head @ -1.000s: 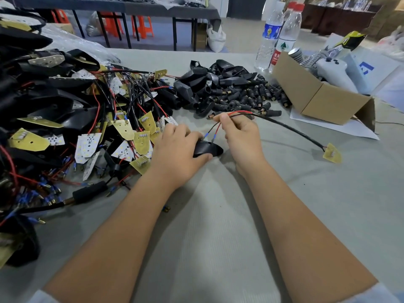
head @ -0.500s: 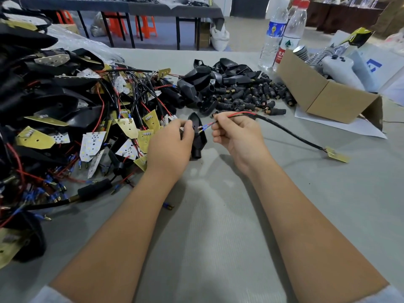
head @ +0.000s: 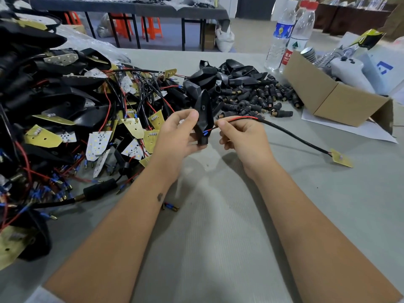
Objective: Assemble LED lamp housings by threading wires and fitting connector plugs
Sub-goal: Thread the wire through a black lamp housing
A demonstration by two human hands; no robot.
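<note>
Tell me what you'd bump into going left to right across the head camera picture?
Wire pile → left hand → housing → right hand → cable → LED board → box

Red-label bottle [head: 300,33]: I can read the white characters 农夫, with a green triangle mark above.
Blue-label bottle [head: 279,36]: print too blurred for me.
White box [head: 380,68]: blue angular logo, no letters I can read.
</note>
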